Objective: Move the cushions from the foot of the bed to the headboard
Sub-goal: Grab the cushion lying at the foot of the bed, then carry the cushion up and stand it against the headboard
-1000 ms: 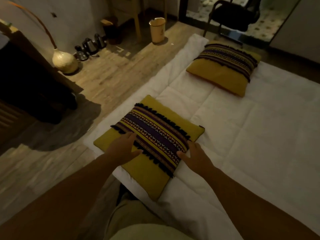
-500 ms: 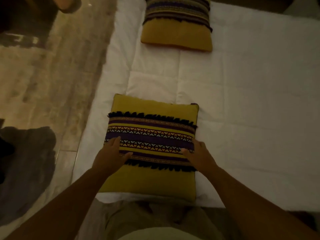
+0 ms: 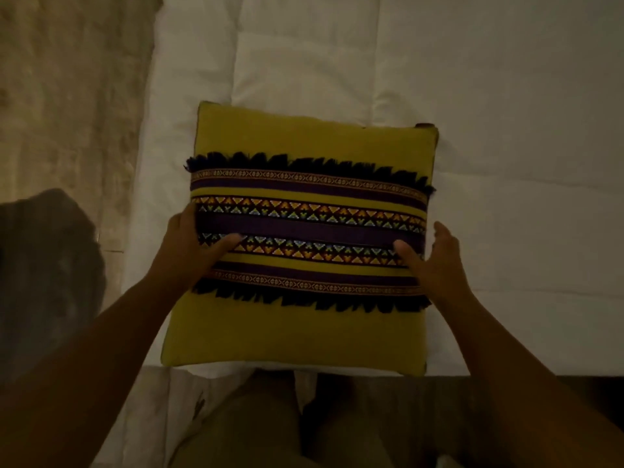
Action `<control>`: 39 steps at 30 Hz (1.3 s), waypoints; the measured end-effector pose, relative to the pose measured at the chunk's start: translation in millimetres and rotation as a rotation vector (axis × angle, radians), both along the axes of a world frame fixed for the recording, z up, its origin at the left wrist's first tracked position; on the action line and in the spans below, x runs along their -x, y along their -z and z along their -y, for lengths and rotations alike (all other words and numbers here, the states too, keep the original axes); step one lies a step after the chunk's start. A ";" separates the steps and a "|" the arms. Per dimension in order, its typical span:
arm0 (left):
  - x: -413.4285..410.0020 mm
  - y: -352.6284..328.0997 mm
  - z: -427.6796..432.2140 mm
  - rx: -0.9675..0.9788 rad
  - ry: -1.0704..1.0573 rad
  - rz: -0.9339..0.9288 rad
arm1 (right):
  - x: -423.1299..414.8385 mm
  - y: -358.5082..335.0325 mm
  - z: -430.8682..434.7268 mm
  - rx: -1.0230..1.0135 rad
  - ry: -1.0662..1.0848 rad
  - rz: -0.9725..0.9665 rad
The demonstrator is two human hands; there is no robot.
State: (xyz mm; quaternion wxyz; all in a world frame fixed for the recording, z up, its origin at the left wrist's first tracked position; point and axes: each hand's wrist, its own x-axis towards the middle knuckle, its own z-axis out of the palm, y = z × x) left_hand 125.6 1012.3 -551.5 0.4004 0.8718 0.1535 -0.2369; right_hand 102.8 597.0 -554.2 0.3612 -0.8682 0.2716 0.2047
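A square mustard-yellow cushion (image 3: 304, 136) with a purple patterned band and black fringe lies at the near edge of the white bed (image 3: 506, 163). My left hand (image 3: 189, 251) grips its left side, thumb on top across the band and fingers wrapped under the edge. On the opposite side my right hand (image 3: 435, 261) holds the right edge, thumb on the band, fingers curled around the side. The second cushion is out of view.
The wooden floor (image 3: 67, 96) runs along the bed's left side, with a dark shadowed patch (image 3: 40, 271) at lower left. My legs in light trousers (image 3: 256, 430) stand against the foot of the bed.
My head has tilted down and closer, so the far cushion has left the view. Both hands have shifted from resting on top to gripping the cushion's sides.
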 end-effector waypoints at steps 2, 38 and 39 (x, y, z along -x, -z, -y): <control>-2.8 9.5 -1.8 0.049 -0.097 0.046 | 0.1 16.8 3.9 -0.019 0.043 -0.015; 88.0 13.6 119.2 0.524 -0.746 0.011 | -192.8 -19.8 -10.4 -0.142 -0.335 0.220; 94.1 13.5 125.9 0.523 -0.780 0.004 | -199.5 -19.9 -15.2 -0.129 -0.373 0.232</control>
